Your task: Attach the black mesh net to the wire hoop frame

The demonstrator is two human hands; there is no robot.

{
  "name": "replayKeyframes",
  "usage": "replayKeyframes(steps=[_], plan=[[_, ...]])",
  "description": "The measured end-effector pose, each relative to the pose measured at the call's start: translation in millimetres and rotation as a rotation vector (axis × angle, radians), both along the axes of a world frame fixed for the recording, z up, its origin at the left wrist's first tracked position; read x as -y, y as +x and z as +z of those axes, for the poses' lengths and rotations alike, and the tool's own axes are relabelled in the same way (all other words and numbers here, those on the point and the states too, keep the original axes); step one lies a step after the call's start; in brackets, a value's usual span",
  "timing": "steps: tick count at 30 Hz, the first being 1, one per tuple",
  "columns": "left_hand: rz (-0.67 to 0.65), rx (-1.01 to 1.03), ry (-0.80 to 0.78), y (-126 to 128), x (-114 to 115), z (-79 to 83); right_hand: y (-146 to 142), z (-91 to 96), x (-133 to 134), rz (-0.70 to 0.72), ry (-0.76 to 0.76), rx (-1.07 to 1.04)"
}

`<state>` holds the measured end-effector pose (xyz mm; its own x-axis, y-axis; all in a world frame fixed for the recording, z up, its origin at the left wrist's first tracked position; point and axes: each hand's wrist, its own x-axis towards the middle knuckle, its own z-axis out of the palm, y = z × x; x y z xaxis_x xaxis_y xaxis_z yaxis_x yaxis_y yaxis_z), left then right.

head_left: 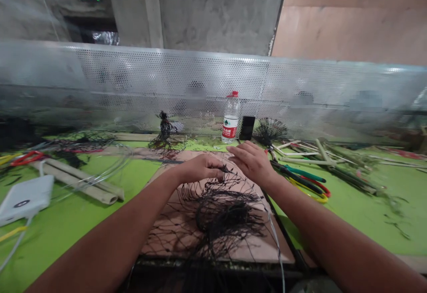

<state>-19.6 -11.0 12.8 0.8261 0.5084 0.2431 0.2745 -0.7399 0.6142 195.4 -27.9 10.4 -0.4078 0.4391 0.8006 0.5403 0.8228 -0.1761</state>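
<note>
Black knotted netting (230, 215) lies bunched over a brown board and hangs past its front edge. My left hand (202, 168) is at the netting's far edge, its fingers closed on the black mesh. Just to the right, my right hand (251, 161) reaches over the same edge with fingers stretched out; its thumb and palm are mostly hidden. A thin pale wire (273, 230) runs from near my fingertips down along the right of the netting and over the front edge.
Behind the hands stand a water bottle (231, 119), a dark phone (247, 128) and a perforated metal screen (200, 83). Pliers (305, 179) and plant stalks (323, 152) lie right. Left are cardboard tubes (83, 181), red-handled scissors (28, 158) and a white power bank (26, 199).
</note>
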Motion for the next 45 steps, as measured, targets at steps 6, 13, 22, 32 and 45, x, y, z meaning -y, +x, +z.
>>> replayKeyframes(steps=[6,13,22,32,45], plan=[[0.124,0.162,-0.153,0,-7,-6.3,-10,-7.3,0,0.259,-0.751,-0.317],[0.141,0.103,-0.063,4,-2,-5.9,-21,-13.3,3,0.393,-1.105,-0.400],[0.126,0.111,-0.098,0,-5,-3.0,-16,-13.7,-2,0.424,-1.166,-0.584],[0.136,0.072,-0.048,1,-2,-4.6,-18,-17.7,-3,0.490,-1.131,-0.467],[0.104,0.140,-0.047,-11,2,8.2,-14,-19.5,-7,0.537,-1.118,-0.532]])
